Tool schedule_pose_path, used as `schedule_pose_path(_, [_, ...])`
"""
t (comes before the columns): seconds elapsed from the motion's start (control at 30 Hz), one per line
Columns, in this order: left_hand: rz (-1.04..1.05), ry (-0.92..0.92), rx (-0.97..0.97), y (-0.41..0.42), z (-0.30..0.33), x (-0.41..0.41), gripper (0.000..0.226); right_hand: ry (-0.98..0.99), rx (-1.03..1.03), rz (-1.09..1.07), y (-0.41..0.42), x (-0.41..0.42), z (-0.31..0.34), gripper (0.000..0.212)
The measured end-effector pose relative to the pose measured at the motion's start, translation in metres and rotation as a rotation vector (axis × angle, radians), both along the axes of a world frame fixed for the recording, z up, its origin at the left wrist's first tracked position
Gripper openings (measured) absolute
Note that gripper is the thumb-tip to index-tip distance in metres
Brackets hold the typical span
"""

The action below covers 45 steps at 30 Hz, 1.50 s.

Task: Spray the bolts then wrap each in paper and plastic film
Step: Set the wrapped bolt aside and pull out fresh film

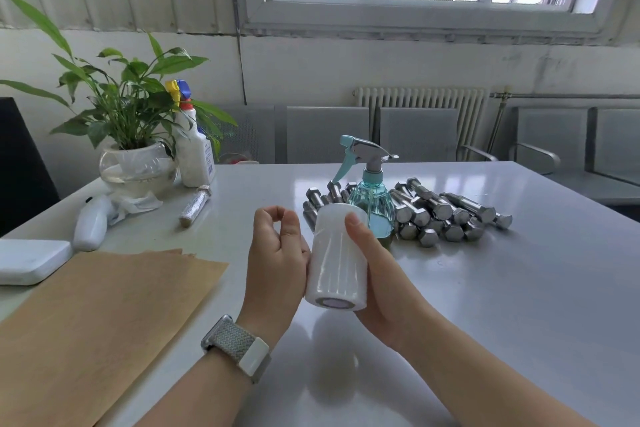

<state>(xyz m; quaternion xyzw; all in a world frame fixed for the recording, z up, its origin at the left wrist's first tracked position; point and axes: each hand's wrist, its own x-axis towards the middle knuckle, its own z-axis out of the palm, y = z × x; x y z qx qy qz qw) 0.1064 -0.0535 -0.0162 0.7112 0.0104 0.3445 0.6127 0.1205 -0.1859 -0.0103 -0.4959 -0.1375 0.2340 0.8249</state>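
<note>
Right hand (372, 274) grips white cylindrical plastic film roll (337, 256); left hand (277, 246) loosely curled, touching it.
Roll axis points away, toward steel bolt pile (440, 211) just beyond.

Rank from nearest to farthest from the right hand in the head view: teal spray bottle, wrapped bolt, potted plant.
From the right hand:
1. Teal spray bottle, just behind it.
2. Wrapped bolt, left of centre.
3. Potted plant, far left corner.
</note>
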Motion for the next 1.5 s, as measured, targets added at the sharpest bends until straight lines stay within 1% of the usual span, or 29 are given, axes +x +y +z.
schedule_pose_path(0.07, [-0.035, 0.033, -0.004, 0.000, -0.001, 0.002, 0.012, -0.028, -0.036, -0.033, -0.001, 0.002, 0.000, 0.062])
schedule_pose_path(0.17, [-0.072, 0.093, 0.090, 0.006, -0.003, 0.004, 0.012, -0.109, -0.146, -0.125, -0.002, 0.004, 0.000, 0.068])
schedule_pose_path(0.23, [-0.038, 0.099, 0.146, 0.013, -0.003, 0.006, 0.013, -0.162, -0.213, -0.170, -0.003, 0.006, 0.000, 0.066])
schedule_pose_path(0.33, [0.034, 0.083, 0.222, 0.022, -0.002, 0.006, 0.014, -0.179, -0.235, -0.145, -0.003, 0.007, 0.000, 0.058])
schedule_pose_path(0.4, [0.037, 0.095, 0.204, 0.024, -0.003, 0.007, 0.014, -0.140, -0.196, -0.108, -0.004, 0.009, -0.001, 0.057])
schedule_pose_path(0.5, [0.092, 0.106, 0.165, 0.033, -0.003, 0.012, 0.014, 0.020, -0.077, 0.017, -0.010, 0.012, 0.000, 0.056])
schedule_pose_path(0.57, [0.102, 0.105, 0.129, 0.041, -0.001, 0.014, 0.013, 0.091, -0.021, 0.078, -0.015, 0.015, 0.000, 0.057])
schedule_pose_path(0.63, [0.095, 0.088, 0.126, 0.044, -0.001, 0.015, 0.013, 0.113, -0.002, 0.097, -0.019, 0.018, 0.000, 0.062])
schedule_pose_path(0.7, [0.100, 0.069, 0.133, 0.046, 0.000, 0.015, 0.013, 0.120, 0.010, 0.095, -0.021, 0.020, -0.001, 0.074])
schedule_pose_path(0.77, [0.112, 0.064, 0.142, 0.050, 0.000, 0.015, 0.013, 0.125, 0.011, 0.108, -0.022, 0.021, -0.001, 0.077])
schedule_pose_path(0.87, [0.133, 0.074, 0.154, 0.057, 0.000, 0.014, 0.013, 0.097, -0.052, 0.169, -0.027, 0.024, 0.002, 0.073])
schedule_pose_path(1.03, [0.150, 0.085, 0.095, 0.067, 0.002, 0.014, 0.013, 0.129, 0.023, 0.250, -0.046, 0.033, 0.005, 0.058])
schedule_pose_path(1.1, [0.143, 0.089, 0.085, 0.068, 0.003, 0.014, 0.013, 0.150, 0.016, 0.240, -0.048, 0.035, 0.003, 0.057])
schedule_pose_path(1.17, [0.153, 0.087, 0.084, 0.069, 0.003, 0.014, 0.013, 0.146, -0.010, 0.193, -0.050, 0.037, 0.002, 0.064])
schedule_pose_path(1.27, [0.187, 0.086, 0.104, 0.073, 0.003, 0.012, 0.014, 0.103, -0.041, 0.134, -0.050, 0.040, 0.002, 0.089])
schedule_pose_path(1.3, [0.200, 0.095, 0.123, 0.074, 0.003, 0.012, 0.014, 0.092, -0.065, 0.134, -0.050, 0.041, 0.003, 0.095])
schedule_pose_path(1.33, [0.216, 0.108, 0.151, 0.075, 0.002, 0.012, 0.015, 0.089, -0.091, 0.142, -0.050, 0.041, 0.003, 0.095])
schedule_pose_path(1.4, [0.246, 0.138, 0.203, 0.078, 0.001, 0.012, 0.016, 0.098, -0.112, 0.178, -0.055, 0.043, 0.005, 0.079])
schedule_pose_path(1.47, [0.272, 0.165, 0.192, 0.082, 0.000, 0.012, 0.016, 0.114, -0.098, 0.220, -0.063, 0.046, 0.007, 0.059])
schedule_pose_path(1.5, [0.277, 0.181, 0.175, 0.085, -0.001, 0.012, 0.015, 0.115, -0.091, 0.232, -0.066, 0.047, 0.008, 0.054])
